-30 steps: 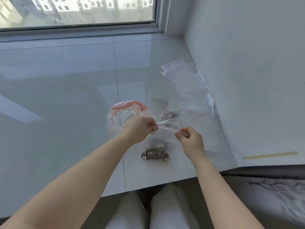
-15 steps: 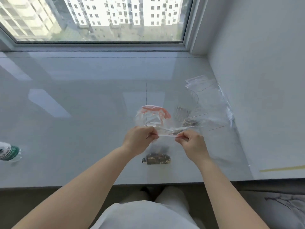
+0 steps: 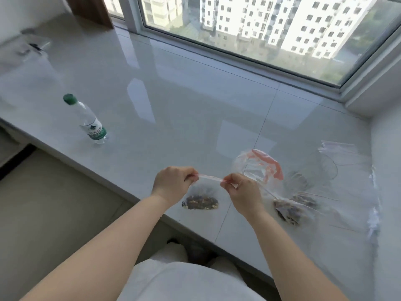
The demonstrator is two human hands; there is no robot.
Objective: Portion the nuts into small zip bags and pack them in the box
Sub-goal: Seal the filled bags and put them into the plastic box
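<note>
A small clear zip bag (image 3: 200,198) with dark mixed nuts at its bottom hangs between my hands just above the white sill. My left hand (image 3: 173,184) pinches the left end of its zip strip and my right hand (image 3: 240,190) pinches the right end, the strip stretched flat between them. Behind my right hand lies a larger clear bag with an orange-red band (image 3: 263,165). To its right, more nuts in clear bags (image 3: 289,210) lie on the sill, among flat empty zip bags (image 3: 345,157).
A water bottle with a green cap (image 3: 90,121) stands on the sill (image 3: 184,109) at the left. A clear object (image 3: 32,47) sits blurred at the far left corner. The window runs along the back, a white wall on the right. The sill's front edge is near my knees.
The camera has swung left and up, bringing the bottle and more of the sill into view. My hands still pinch the zip strip, now slightly further apart.
</note>
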